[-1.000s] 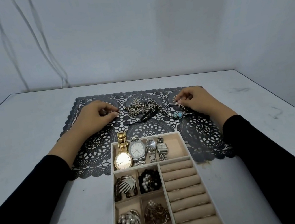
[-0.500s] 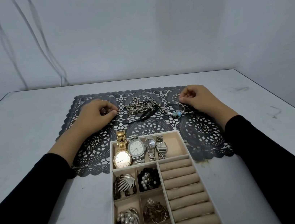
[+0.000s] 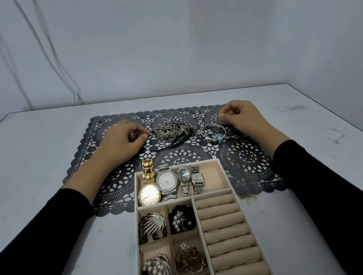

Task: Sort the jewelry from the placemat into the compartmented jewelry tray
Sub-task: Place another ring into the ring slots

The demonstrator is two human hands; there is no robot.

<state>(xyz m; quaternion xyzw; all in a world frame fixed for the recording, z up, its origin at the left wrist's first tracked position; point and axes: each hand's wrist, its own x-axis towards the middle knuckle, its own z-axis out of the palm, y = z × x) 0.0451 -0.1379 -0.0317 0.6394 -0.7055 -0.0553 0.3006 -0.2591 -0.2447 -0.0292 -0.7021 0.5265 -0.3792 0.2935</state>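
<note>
A pale desk (image 3: 30, 181) carries a black lace placemat (image 3: 244, 158) toward its far edge. The beige compartmented tray (image 3: 224, 178) overlaps the placemat's near edge, watches in its far compartment; no lettering is legible. A tangled chain pile (image 3: 172, 129) and beaded bangle (image 3: 213, 131) lie mid-placemat. Left hand (image 3: 120, 143): curled fingers pinch the chain's end. Right hand (image 3: 243, 117): fingertips pinched just beyond the bangle; contents cannot be told.

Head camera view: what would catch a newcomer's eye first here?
Probably the four watches lined up in the far compartment of the beige jewelry tray. Beyond it, on the dark lace placemat, lie a tangle of silver chains and a blue-beaded bangle, flanked by both hands, left and right.
</note>
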